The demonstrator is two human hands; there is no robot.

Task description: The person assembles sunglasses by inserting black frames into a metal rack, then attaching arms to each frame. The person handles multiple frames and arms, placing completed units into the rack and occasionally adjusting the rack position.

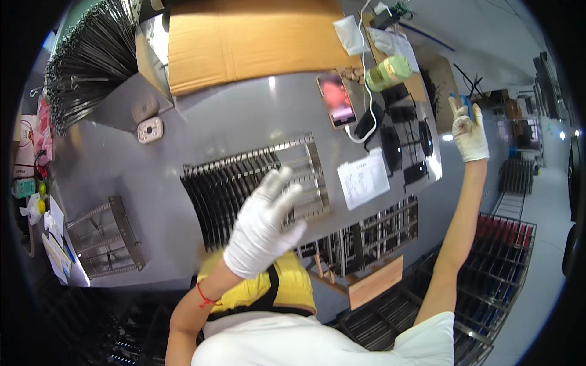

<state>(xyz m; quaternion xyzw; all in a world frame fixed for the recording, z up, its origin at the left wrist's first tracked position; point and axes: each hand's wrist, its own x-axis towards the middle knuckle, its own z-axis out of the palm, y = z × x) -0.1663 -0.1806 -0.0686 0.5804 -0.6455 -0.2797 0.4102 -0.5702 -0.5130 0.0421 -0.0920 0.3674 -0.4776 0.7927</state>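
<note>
My left hand, in a white glove, hovers at the near right part of a metal slotted rack on the grey table. Its fingers are stretched and apart, with nothing seen between them. A row of black curved strips fills the rack's left part; bare crossbars show on its right. My right hand, also gloved in white, reaches far out to the right beyond the table edge. Its fingers curl at a small blue piece, with thin black prongs just above. Whether the prongs belong to the blue piece I cannot tell.
A second metal rack stands at left, another at the near right edge. Behind lie cardboard, a phone on a white cable, a green bottle, a paper sheet and bundled black rods.
</note>
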